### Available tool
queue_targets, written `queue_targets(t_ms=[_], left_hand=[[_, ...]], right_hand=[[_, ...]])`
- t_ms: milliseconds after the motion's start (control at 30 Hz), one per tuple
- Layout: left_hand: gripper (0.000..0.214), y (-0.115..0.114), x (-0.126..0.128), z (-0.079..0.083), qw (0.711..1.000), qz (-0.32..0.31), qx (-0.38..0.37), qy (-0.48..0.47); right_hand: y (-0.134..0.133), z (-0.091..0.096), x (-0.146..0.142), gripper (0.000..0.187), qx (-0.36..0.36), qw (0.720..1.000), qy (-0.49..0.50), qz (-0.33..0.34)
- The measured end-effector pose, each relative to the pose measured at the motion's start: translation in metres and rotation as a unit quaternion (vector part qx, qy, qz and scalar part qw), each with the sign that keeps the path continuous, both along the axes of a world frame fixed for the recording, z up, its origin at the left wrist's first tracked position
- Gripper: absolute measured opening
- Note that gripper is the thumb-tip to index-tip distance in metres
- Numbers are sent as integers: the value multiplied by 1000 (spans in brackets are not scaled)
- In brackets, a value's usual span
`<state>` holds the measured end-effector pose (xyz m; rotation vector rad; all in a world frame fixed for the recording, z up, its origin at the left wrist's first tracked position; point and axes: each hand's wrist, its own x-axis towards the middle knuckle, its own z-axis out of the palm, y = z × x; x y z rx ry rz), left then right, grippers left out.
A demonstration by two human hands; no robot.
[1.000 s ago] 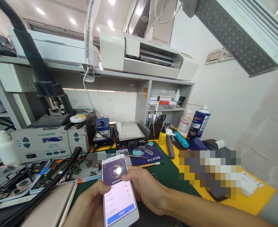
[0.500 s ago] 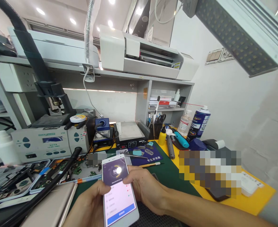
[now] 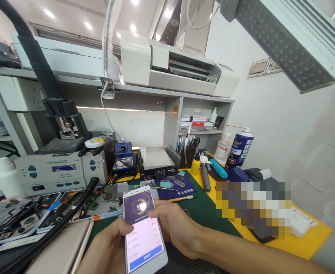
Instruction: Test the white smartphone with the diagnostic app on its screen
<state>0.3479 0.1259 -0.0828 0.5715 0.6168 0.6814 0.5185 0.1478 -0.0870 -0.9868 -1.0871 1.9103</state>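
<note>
A white smartphone (image 3: 144, 243) with a lit screen is held low at the front of the workbench, screen up. The screen shows a purple panel with a round gauge on top and a white list with a blue button below. My left hand (image 3: 108, 247) grips the phone's left edge, thumb on the screen's side. My right hand (image 3: 174, 224) wraps its right edge, fingers touching the upper part of the screen. Both hands hover over a dark green mat (image 3: 201, 213).
A grey rework station (image 3: 56, 173) and a white bottle (image 3: 9, 177) stand at left, opened phones (image 3: 16, 220) in front. A hot plate (image 3: 156, 161), tool holder (image 3: 188, 154), spray can (image 3: 240, 148) and blue tool (image 3: 218, 168) line the back. A lamp (image 3: 284, 38) hangs overhead.
The hands and phone stay almost still. The number in the gauge on the screen has gone up slightly.
</note>
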Motion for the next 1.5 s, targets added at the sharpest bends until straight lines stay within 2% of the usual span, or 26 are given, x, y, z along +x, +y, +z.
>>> queue_targets(t_ms=[300, 533, 800, 1000, 1233, 1500], left_hand=[[53, -1, -1, -1, 999, 4, 18, 28], [53, -2, 0, 1, 1000, 4, -11, -21], [57, -2, 0, 0, 1000, 8, -13, -23], [47, -3, 1, 0, 1000, 16, -6, 15], [40, -4, 1, -3, 999, 33, -1, 10], [52, -3, 0, -4, 999, 23, -18, -18]], right_hand=[[-1, 2, -1, 35, -5, 1000, -14, -12], [-1, 1, 0, 35, -1, 1000, -13, -4], [-2, 3, 0, 37, 9, 1000, -7, -2], [-2, 5, 0, 40, 8, 1000, -14, 0], [0, 3, 2, 43, 30, 999, -17, 18], [0, 1, 4, 40, 63, 997, -8, 39]])
